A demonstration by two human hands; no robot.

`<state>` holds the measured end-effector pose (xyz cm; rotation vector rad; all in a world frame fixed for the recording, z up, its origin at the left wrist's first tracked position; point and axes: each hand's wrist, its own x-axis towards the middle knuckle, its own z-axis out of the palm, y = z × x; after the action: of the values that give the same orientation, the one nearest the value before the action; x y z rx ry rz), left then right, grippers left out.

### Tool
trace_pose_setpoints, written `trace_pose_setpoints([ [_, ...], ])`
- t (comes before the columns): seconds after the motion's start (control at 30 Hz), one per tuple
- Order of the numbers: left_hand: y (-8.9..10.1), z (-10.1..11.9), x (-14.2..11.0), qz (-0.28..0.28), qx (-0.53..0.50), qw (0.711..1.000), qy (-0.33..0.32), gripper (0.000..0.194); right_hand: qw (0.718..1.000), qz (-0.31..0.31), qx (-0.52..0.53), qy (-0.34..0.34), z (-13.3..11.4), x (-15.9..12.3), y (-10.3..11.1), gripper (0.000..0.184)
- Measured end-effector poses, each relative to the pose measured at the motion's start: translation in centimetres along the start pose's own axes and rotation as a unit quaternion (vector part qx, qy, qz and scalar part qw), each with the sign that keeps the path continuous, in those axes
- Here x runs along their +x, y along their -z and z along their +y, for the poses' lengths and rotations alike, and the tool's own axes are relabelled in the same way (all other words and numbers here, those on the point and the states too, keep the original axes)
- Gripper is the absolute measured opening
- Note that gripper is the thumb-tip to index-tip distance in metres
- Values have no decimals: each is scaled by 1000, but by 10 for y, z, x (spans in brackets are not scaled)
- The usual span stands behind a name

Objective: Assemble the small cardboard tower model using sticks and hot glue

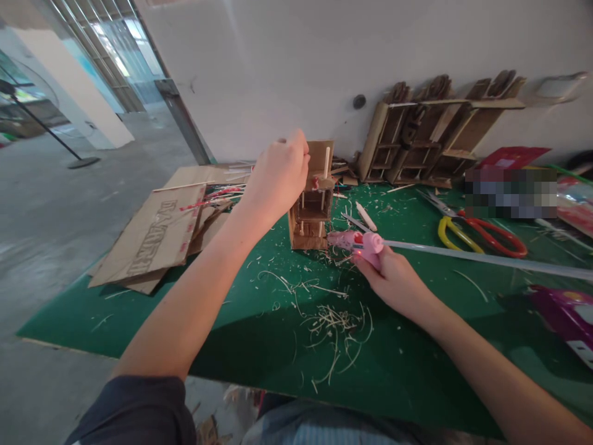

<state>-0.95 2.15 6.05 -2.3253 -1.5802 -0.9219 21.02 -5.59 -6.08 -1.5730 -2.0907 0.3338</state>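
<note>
A small cardboard model house (pixel 312 210) with several storeys stands on the green mat (pixel 259 334). My left hand (pixel 278 173) is closed on the upper left part of the model, fingers curled over its top edge. My right hand (pixel 393 278) grips a pink hot glue gun (pixel 359 242), whose nozzle points left at the base of the model. A long clear glue stick (pixel 486 258) runs out of the back of the gun to the right.
Flat cardboard sheets (pixel 157 235) lie at the mat's left end. Yellow and red scissors (pixel 482 233) rest to the right. Larger cardboard models (pixel 435 136) lean on the wall. Glue strings and shavings (pixel 328 327) litter the mat. A purple packet (pixel 565 315) lies at the right edge.
</note>
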Motion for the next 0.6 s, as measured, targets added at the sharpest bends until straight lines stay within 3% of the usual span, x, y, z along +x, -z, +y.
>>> trace_pose_setpoints([
  [0.2, -1, 1, 1, -6, -11, 1000, 8, 19, 999, 0, 52, -12, 3, 6, -4, 31],
  [0.37, 0, 2, 0, 1, 3, 1000, 1, 19, 999, 0, 31, 26, 5, 13, -9, 38],
  [0.6, 1, 2, 0, -4, 3, 1000, 5, 18, 1000, 3, 22, 18, 7, 17, -11, 41],
])
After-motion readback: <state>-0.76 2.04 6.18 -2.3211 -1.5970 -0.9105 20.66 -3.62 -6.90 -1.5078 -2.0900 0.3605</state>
